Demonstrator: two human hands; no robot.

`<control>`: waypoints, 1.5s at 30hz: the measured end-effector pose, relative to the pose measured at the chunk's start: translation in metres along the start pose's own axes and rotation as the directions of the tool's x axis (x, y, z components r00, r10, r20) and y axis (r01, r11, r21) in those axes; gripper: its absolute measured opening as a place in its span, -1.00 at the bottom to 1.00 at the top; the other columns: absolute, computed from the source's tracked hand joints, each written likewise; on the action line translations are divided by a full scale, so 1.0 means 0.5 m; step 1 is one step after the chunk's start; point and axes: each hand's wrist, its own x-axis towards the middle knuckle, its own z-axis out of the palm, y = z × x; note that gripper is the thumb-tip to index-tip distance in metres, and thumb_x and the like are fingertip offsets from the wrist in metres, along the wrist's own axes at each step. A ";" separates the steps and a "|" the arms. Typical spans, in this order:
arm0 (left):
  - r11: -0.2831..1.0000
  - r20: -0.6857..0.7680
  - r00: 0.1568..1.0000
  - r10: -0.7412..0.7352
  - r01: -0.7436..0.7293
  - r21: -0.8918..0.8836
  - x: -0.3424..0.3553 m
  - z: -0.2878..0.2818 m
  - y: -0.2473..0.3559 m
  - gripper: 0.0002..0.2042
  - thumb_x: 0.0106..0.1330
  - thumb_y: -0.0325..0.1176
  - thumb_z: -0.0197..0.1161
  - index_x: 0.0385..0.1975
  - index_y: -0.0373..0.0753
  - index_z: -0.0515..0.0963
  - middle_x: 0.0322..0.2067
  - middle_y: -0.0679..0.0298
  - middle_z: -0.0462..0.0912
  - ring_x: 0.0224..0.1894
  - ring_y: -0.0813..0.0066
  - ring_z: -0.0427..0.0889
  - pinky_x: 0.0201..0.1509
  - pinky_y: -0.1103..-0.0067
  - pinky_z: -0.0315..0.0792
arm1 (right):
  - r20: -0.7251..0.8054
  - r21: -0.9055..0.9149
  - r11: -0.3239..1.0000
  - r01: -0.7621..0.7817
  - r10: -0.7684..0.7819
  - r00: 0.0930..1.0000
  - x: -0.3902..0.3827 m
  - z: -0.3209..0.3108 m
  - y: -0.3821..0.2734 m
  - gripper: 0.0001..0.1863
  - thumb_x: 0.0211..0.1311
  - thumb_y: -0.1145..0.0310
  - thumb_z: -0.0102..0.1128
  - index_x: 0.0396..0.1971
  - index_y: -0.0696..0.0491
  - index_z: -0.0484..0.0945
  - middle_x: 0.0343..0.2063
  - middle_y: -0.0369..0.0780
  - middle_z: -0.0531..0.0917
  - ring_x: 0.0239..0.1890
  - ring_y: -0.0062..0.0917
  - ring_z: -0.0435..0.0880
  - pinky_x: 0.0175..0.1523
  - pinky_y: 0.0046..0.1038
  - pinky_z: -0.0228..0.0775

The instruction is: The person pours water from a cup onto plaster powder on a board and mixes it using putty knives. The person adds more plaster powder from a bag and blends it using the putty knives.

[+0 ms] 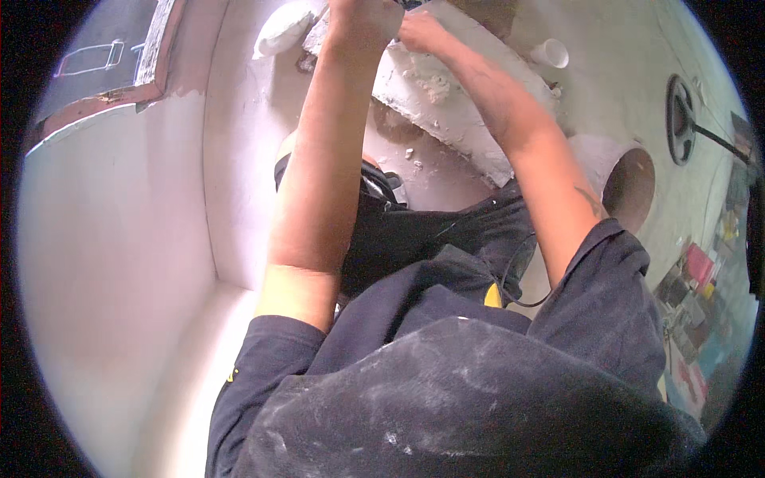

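Note:
Both my arms stretch up to the top edge of the head view. My left hand point(365, 17) is cut off by that edge, so its fingers are mostly hidden. Close beside it, my right hand point(421, 33) has its fingers curled in; what they hold, if anything, does not show. Below the hands lies a long board point(466, 127) coated in white, plaster-like material. A lumpy heap of the white stuff point(430, 80) sits on the board near my right forearm.
A white rounded bundle point(285, 30) lies left of my hands. To the right are a white cup point(550, 53), a large open-ended cylinder point(631, 187) and a dark round-rimmed thing point(680, 119). A pale wall point(119, 223) with a window opening stands left. Assorted items point(693, 295) lie far right.

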 end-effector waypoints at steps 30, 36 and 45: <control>0.991 -0.096 0.995 0.014 -0.001 0.134 0.034 0.016 -0.074 -0.83 0.25 -0.51 0.04 -0.17 -0.30 0.45 -0.35 0.21 0.62 -0.32 0.37 0.64 -0.16 0.49 0.53 | -0.320 -0.063 0.953 -0.297 0.263 0.910 -0.341 0.236 0.022 -0.78 0.06 0.42 -0.01 -0.25 0.00 0.50 -0.09 -0.23 0.47 -0.02 -0.36 0.45 -0.11 -0.15 0.27; 0.995 -0.119 0.992 0.051 -0.039 0.094 0.011 0.055 -0.078 -0.83 0.24 -0.50 0.07 -0.18 -0.31 0.44 -0.34 0.20 0.62 -0.32 0.38 0.63 -0.17 0.53 0.53 | -0.054 0.165 0.963 -0.213 0.225 0.973 -0.281 0.148 0.138 -0.81 0.12 0.47 -0.08 -0.32 0.10 0.53 -0.19 -0.11 0.56 -0.03 -0.22 0.52 -0.01 -0.06 0.38; 0.986 -0.095 0.994 0.045 -0.029 0.161 0.053 -0.017 -0.095 -0.86 0.24 -0.51 0.03 -0.23 -0.29 0.45 -0.34 0.21 0.62 -0.31 0.40 0.63 -0.18 0.56 0.51 | -0.071 0.040 0.972 -0.232 0.234 0.970 -0.283 0.156 0.029 -0.72 -0.01 0.54 0.01 -0.24 0.03 0.52 -0.13 -0.13 0.50 -0.03 -0.22 0.49 0.02 -0.27 0.38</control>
